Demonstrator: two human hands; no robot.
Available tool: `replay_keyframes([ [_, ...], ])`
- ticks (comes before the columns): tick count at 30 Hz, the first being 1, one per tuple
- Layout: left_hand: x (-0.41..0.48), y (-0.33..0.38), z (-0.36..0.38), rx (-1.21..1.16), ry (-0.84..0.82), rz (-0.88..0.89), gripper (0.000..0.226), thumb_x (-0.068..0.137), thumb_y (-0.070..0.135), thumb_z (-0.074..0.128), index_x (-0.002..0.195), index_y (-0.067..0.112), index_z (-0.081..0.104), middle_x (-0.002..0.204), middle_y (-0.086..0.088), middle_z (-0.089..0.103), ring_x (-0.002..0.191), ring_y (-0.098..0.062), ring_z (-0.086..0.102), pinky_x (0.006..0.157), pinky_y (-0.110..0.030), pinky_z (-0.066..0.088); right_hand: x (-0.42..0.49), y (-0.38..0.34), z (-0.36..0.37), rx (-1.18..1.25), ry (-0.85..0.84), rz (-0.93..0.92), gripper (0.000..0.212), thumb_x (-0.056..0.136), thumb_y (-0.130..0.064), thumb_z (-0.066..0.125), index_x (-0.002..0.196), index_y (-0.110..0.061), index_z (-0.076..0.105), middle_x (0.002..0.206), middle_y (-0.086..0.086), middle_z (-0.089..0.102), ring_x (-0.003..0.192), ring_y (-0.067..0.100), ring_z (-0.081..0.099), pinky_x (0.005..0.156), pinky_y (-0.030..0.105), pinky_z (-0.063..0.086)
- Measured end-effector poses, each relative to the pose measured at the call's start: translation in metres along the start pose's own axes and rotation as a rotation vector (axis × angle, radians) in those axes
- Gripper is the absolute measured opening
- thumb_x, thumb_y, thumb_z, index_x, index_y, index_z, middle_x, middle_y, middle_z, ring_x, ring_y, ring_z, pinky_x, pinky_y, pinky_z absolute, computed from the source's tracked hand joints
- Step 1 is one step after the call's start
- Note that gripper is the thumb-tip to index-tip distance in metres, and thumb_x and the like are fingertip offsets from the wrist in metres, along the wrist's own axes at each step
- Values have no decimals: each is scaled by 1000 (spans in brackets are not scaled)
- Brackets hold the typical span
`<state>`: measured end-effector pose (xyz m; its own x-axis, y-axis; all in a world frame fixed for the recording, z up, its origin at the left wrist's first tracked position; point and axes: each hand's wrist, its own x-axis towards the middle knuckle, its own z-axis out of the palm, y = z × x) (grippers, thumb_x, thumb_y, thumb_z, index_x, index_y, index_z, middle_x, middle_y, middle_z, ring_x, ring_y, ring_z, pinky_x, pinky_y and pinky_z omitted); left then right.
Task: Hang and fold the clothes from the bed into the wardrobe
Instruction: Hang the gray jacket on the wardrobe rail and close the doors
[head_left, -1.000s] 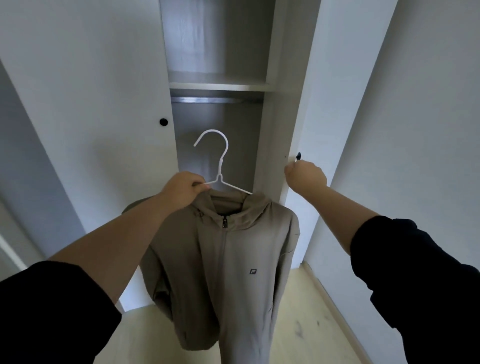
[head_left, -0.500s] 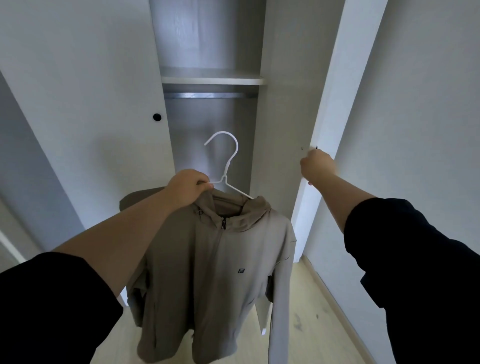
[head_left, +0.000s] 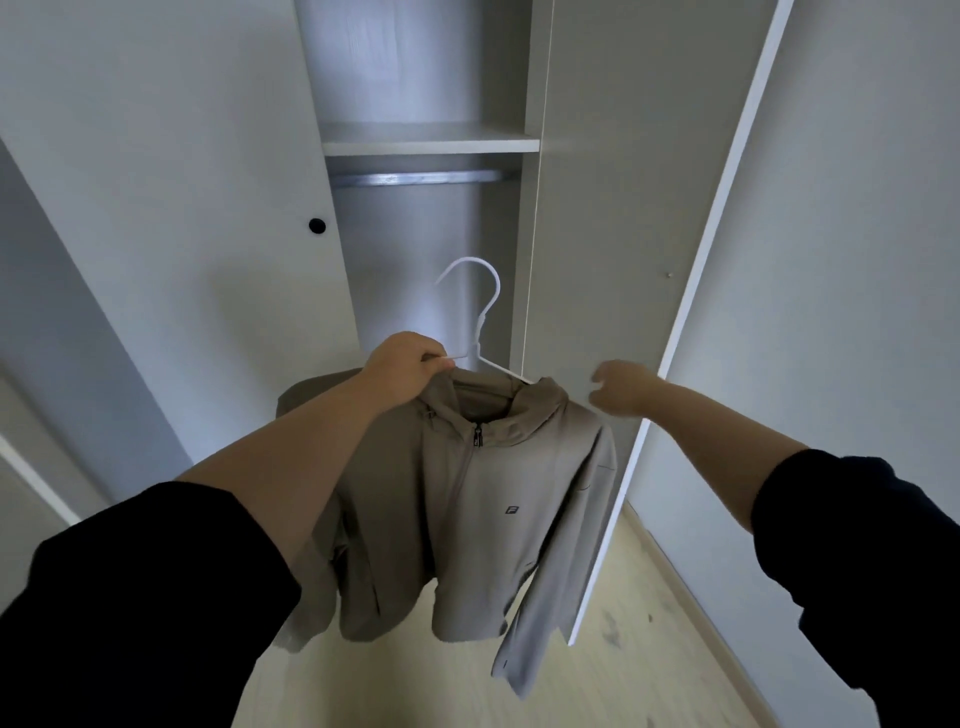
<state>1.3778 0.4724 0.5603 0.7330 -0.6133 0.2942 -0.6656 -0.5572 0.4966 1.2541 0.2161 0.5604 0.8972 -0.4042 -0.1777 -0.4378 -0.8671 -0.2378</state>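
Jacket on a hanger held up in front of the open wardrobe

The left hand (head_left: 402, 364) has its fingers curled tight around one arm of the white hanger (head_left: 478, 340), whose hook points up and free, well below the metal rail (head_left: 421, 178); the beige zip jacket (head_left: 467, 509) hangs from the hanger, zipped at the collar, its sleeves dangling above the pale wood floor (head_left: 649, 649); the right hand (head_left: 621, 387), a little blurred, is just beside the jacket's shoulder with its fingers loosely bent and apart, gripping nothing, and whether it touches the cloth cannot be told; the rail sits just under a shelf (head_left: 426, 140) inside the wardrobe; the left door (head_left: 208, 208) carries a small black knob (head_left: 317, 225); the right door (head_left: 613, 234) stands swung open beside the right hand.
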Motion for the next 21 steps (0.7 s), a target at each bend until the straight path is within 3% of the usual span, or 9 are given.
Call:
replay_keyframes([
  [1, 2, 1, 2, -6, 2, 0, 35, 93, 22, 59, 67, -1, 61, 57, -3, 47, 61, -18, 42, 60, -30, 30, 0, -10, 7, 20, -25, -105, 43, 95, -21, 50, 134, -3, 47, 140, 14, 47, 127, 28, 46, 102, 31, 35],
  [3, 7, 1, 5, -26, 13, 1, 34, 93, 22, 59, 69, -1, 63, 60, -8, 52, 63, -21, 45, 62, -31, 32, 4, -26, 17, 79, -45, -250, 39, 92, -20, 55, 128, -8, 50, 131, 13, 54, 119, 28, 51, 91, 29, 37],
  [6, 18, -6, 9, -75, 60, -19, 31, 93, 23, 59, 74, 0, 68, 71, -18, 63, 70, -31, 54, 70, -39, 41, 18, -40, 22, 148, 58, -300, 17, 93, -24, 57, 104, -11, 59, 110, 15, 62, 105, 30, 56, 76, 25, 34],
  [7, 23, -10, 11, -80, 85, -31, 30, 93, 23, 59, 76, 0, 69, 74, -19, 65, 73, -31, 56, 73, -40, 42, 25, -43, 21, 173, 116, -300, 18, 94, -24, 57, 101, -9, 64, 107, 16, 63, 102, 30, 57, 75, 25, 34],
  [11, 61, -32, 18, -83, 121, -84, 32, 95, 25, 55, 82, -1, 69, 84, -17, 67, 82, -30, 59, 81, -42, 45, 59, -60, 12, 241, 342, -128, 21, 90, -26, 58, 100, -13, 71, 101, 12, 68, 97, 32, 62, 78, 30, 47],
  [14, 99, -67, 22, -75, 99, -62, 21, 95, 19, 55, 99, 4, 70, 101, -10, 69, 96, -26, 60, 87, -35, 45, 95, -79, 6, 173, 411, 14, 21, 84, -25, 57, 95, -12, 71, 94, 12, 68, 93, 33, 64, 74, 31, 48],
  [17, 137, -112, 26, -88, 40, -109, 28, 92, 11, 59, 119, 6, 63, 119, -13, 63, 110, -28, 58, 100, -34, 42, 138, -96, 2, 169, 397, 108, 23, 83, -23, 57, 97, -9, 68, 97, 12, 67, 95, 33, 64, 71, 29, 44],
  [19, 165, -141, 26, -118, -21, -162, 32, 91, 11, 61, 122, 5, 60, 122, -17, 60, 113, -31, 56, 104, -35, 39, 170, -106, 1, 226, 354, 145, 25, 84, -22, 58, 100, -5, 66, 102, 14, 66, 98, 33, 63, 73, 29, 44],
  [21, 193, -166, 25, -6, -95, -168, 36, 93, 16, 59, 128, 7, 56, 128, -15, 56, 119, -30, 51, 104, -33, 37, 200, -116, 2, 281, 287, 157, 30, 84, -23, 59, 103, 0, 65, 108, 19, 65, 101, 34, 63, 79, 32, 48],
])
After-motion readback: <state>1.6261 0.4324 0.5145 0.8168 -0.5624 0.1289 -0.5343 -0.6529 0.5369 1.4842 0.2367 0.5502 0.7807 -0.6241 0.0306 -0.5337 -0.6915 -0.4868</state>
